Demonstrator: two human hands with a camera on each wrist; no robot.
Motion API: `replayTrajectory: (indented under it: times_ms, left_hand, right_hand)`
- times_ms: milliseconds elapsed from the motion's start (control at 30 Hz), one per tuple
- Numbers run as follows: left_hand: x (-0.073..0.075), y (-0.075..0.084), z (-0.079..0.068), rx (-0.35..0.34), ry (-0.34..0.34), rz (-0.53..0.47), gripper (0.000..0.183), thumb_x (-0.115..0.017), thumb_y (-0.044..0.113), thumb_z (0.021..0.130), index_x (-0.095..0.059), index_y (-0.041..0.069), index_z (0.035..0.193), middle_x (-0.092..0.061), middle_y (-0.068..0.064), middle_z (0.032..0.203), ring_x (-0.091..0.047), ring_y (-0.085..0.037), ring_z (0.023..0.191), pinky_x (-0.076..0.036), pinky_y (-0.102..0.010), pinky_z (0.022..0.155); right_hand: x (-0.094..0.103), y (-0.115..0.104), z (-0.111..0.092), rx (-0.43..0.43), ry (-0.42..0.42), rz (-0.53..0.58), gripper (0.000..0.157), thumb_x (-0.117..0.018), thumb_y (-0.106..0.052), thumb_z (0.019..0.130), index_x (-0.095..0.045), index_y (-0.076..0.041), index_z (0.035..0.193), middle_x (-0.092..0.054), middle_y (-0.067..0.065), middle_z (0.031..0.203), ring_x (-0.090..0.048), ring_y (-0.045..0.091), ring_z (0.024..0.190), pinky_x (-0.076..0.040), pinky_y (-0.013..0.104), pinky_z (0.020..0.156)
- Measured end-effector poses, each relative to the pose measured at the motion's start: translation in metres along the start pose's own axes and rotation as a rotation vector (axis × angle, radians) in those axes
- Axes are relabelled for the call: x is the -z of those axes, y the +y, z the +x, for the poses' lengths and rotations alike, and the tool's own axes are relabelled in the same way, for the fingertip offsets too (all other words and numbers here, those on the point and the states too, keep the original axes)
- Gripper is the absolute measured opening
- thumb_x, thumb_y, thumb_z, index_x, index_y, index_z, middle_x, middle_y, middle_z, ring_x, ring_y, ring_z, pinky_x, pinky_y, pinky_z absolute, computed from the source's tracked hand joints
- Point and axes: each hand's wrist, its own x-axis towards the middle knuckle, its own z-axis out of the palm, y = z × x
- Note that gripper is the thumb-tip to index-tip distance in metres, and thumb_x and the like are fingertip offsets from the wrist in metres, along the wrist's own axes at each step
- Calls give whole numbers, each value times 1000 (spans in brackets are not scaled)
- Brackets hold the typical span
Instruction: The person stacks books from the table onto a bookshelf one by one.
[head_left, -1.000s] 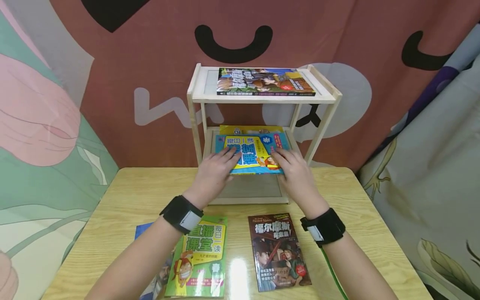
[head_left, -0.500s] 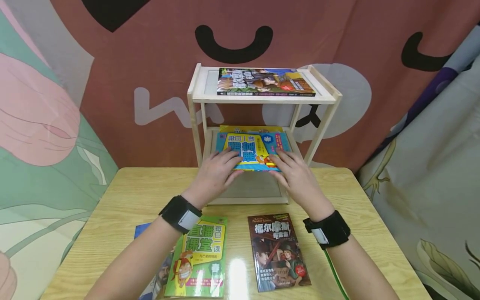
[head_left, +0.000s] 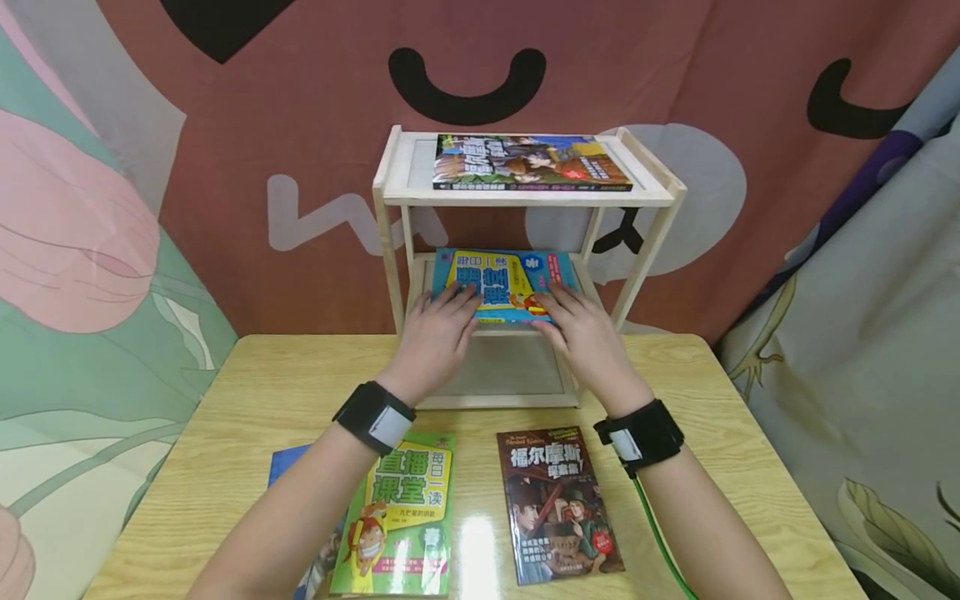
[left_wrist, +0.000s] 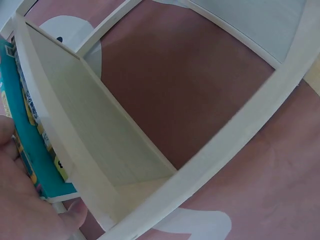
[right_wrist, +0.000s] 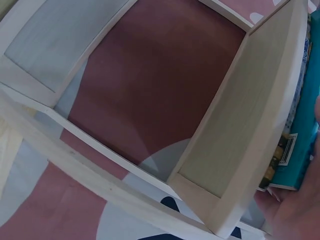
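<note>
A blue book point(head_left: 495, 279) with a yellow title panel lies flat on the middle shelf of a small wooden rack point(head_left: 528, 198). Other book edges point(left_wrist: 37, 112) show between it and the shelf board. My left hand point(head_left: 435, 337) rests on the cover's near left part, fingers stretched forward. On the near right part lies my right hand point(head_left: 588, 337), its fingers also extended. Both thumbs are by the front edge. In the left wrist view, the teal spine point(left_wrist: 30, 130) is beside that hand; the right wrist view shows the spine point(right_wrist: 302, 125) beside the other hand.
Another book point(head_left: 528, 162) lies on the rack's top. On the table point(head_left: 300, 375) are a green book point(head_left: 397, 525), partly over a blue one point(head_left: 288, 458), and a dark brown book point(head_left: 558, 508). A green cable point(head_left: 654, 533) runs from the right wristband. Curtains stand behind.
The blue book has slid back deeper onto the middle shelf with both hands on it, and now covers the yellow book that showed behind it. The books on the table have stayed put.
</note>
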Motion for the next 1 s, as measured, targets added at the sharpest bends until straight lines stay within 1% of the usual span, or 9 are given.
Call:
replayTrajectory:
  times_ms: [167,267,367,533,733,1000]
  left_hand:
    - [-2,-1,5,56,-36,-38,42,-38,33,100,-50,15,137,-42,-2,142,-29,-23,133,-26,-53,103]
    - [-4,-2,8,77,-42,-55,42,-39,33,100,-50,16,137,-41,-1,142,-27,-22,133,-26,-52,103]
    - [-6,-2,10,91,-41,-65,42,-39,34,100,-50,17,137,-40,0,142,-26,-20,134,-26,-51,104]
    - [-7,-3,11,94,-29,-77,42,-40,33,100,-51,17,136,-40,-1,143,-26,-20,134,-27,-50,104]
    - [-7,-4,12,89,-24,-55,42,-41,34,99,-51,17,136,-40,-1,143,-27,-20,133,-28,-48,104]
    - [-9,-7,13,70,-23,-43,43,-40,35,100,-51,16,136,-40,-2,143,-27,-22,133,-28,-49,103]
  right_hand:
    - [-2,2,5,-54,-33,35,50,-46,-43,95,-54,-11,132,-42,14,140,-34,29,129,-26,44,106]
    - [-3,4,6,-91,-58,55,51,-45,-44,95,-53,-12,134,-40,13,142,-31,28,131,-24,43,107]
    - [-3,5,8,-100,-61,65,51,-46,-45,95,-54,-12,133,-40,13,142,-31,28,131,-23,43,108]
    - [-3,7,11,-91,-56,76,49,-49,-42,94,-56,-12,131,-42,14,140,-33,29,130,-22,44,107]
    - [-3,7,14,-93,-93,68,51,-47,-43,95,-54,-11,133,-40,15,141,-32,29,130,-21,45,108]
    - [-7,9,14,-104,-99,44,52,-45,-43,96,-52,-11,135,-39,14,142,-30,29,131,-21,45,108]
